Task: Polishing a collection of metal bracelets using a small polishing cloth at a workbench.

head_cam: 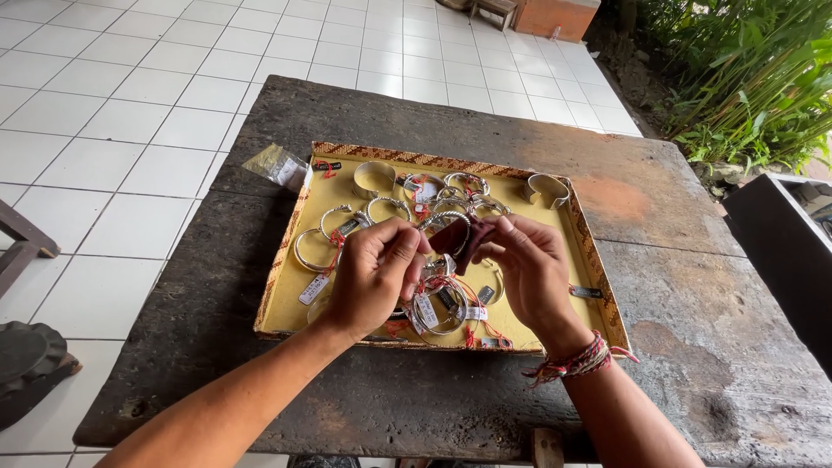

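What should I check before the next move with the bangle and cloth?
1. Left hand has a grip on the bangle: ok, fingers pinch it.
2. Right hand holds the cloth against the bangle: ok.
3. Work held over the tray: ok.
4. Tags and red strings below clear of the held bangle: cannot tell, hands hide them.
5. Tray fully on the table: ok.
6. Cuffs at the far edge apart from the hands: ok.
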